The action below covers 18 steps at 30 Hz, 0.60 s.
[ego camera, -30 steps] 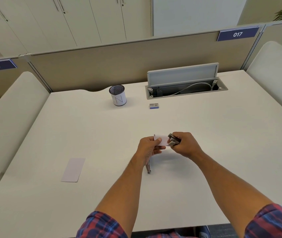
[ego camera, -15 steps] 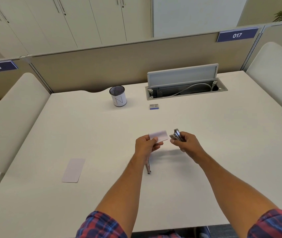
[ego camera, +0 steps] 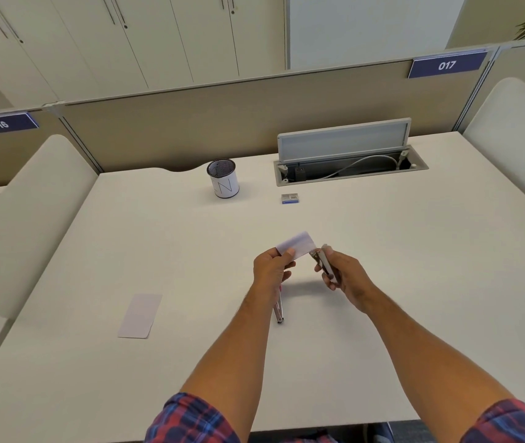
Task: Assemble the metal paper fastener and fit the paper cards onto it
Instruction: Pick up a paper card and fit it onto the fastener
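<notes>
- white desk [ego camera: 382, 282] carries a spare paper card [ego camera: 139, 315] toward its left edge, unmoved.
- our left hand [ego camera: 270, 270] pinches its paper card [ego camera: 296, 246]; it parted from the metal a moment ago and now nears it again.
- our right hand [ego camera: 344, 276] stays wrapped around the metal paper fastener [ego camera: 323, 260] above mid-desk, so fitting looks unfinished.
</notes>
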Each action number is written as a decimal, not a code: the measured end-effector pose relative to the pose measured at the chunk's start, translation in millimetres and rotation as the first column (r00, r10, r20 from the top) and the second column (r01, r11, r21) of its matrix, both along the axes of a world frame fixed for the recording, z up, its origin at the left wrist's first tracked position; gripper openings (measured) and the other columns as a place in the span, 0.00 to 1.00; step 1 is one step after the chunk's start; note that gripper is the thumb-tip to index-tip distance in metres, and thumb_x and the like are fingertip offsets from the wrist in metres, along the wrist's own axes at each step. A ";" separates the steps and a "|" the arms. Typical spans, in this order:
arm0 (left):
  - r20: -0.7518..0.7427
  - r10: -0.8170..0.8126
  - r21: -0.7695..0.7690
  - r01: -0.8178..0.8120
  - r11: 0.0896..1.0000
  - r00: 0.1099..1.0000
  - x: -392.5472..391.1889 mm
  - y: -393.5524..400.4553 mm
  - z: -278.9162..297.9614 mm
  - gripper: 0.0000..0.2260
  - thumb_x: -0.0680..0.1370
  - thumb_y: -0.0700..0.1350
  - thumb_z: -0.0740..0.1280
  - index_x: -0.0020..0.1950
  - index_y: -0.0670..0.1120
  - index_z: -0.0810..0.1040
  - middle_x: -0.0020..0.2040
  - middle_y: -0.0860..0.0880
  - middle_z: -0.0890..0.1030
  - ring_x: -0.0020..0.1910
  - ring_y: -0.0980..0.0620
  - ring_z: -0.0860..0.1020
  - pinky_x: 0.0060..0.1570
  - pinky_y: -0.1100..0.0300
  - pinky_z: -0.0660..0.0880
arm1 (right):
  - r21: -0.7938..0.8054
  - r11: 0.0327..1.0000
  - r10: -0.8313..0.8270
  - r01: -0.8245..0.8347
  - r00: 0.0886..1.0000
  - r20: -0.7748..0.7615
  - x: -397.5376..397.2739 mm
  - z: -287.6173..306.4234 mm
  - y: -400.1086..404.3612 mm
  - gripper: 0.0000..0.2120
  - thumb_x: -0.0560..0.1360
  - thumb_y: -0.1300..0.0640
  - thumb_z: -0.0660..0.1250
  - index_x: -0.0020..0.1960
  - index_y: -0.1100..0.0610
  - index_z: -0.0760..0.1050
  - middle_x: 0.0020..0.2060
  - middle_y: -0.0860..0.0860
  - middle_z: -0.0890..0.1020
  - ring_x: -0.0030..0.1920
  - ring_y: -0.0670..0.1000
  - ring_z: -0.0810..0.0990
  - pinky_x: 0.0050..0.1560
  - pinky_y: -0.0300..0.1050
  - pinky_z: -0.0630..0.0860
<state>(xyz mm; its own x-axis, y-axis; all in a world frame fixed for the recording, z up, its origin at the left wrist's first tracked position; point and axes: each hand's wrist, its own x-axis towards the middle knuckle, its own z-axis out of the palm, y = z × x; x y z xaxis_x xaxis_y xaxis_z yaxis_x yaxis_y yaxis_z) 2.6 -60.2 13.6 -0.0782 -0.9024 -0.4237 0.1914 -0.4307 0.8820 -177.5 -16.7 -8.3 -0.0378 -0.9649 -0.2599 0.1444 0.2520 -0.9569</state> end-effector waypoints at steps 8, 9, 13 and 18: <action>0.140 0.093 -0.079 -0.082 0.993 0.986 -4.6 -1.6 -2.2 0.06 0.76 0.42 0.74 0.40 0.49 0.82 0.35 0.50 0.81 0.36 0.51 0.77 0.35 0.60 0.70 | -0.029 0.999 -0.023 0.023 1.000 -0.009 10.4 -2.5 3.2 0.21 0.73 0.41 0.73 0.52 0.59 0.83 0.46 0.52 0.84 0.41 0.51 0.80 0.46 0.46 0.78; 0.156 0.095 -0.090 -0.082 0.993 0.983 -5.6 -1.7 -2.3 0.06 0.75 0.42 0.74 0.39 0.49 0.82 0.34 0.51 0.81 0.35 0.52 0.77 0.35 0.60 0.70 | -0.037 0.999 -0.017 0.017 1.000 -0.012 11.4 -2.7 3.5 0.19 0.74 0.43 0.73 0.53 0.58 0.84 0.46 0.52 0.85 0.41 0.51 0.80 0.46 0.47 0.79; 0.197 0.091 -0.129 -0.066 0.989 0.976 -7.6 -2.4 -5.0 0.07 0.75 0.42 0.74 0.39 0.51 0.82 0.33 0.52 0.81 0.33 0.55 0.77 0.34 0.63 0.72 | -0.068 0.998 -0.004 0.002 0.999 -0.034 15.1 -0.5 3.9 0.17 0.73 0.44 0.74 0.55 0.54 0.85 0.48 0.54 0.87 0.42 0.51 0.83 0.47 0.46 0.80; 0.241 0.026 -0.183 0.019 0.983 0.970 -7.0 -2.3 -9.7 0.02 0.73 0.42 0.76 0.41 0.47 0.86 0.27 0.58 0.80 0.27 0.63 0.75 0.31 0.72 0.71 | -0.085 0.996 0.020 -0.028 0.996 -0.093 15.7 1.1 2.8 0.19 0.73 0.39 0.74 0.50 0.54 0.86 0.48 0.53 0.88 0.43 0.50 0.84 0.46 0.42 0.81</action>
<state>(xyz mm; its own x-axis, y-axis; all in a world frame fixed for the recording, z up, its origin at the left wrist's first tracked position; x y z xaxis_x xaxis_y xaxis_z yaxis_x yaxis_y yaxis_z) -4.4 -62.5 4.0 0.0090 -0.9662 -0.2576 -0.0359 -0.2577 0.9655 -161.8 -13.9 -7.2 -0.0345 -0.9844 -0.1726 0.0502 0.1708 -0.9840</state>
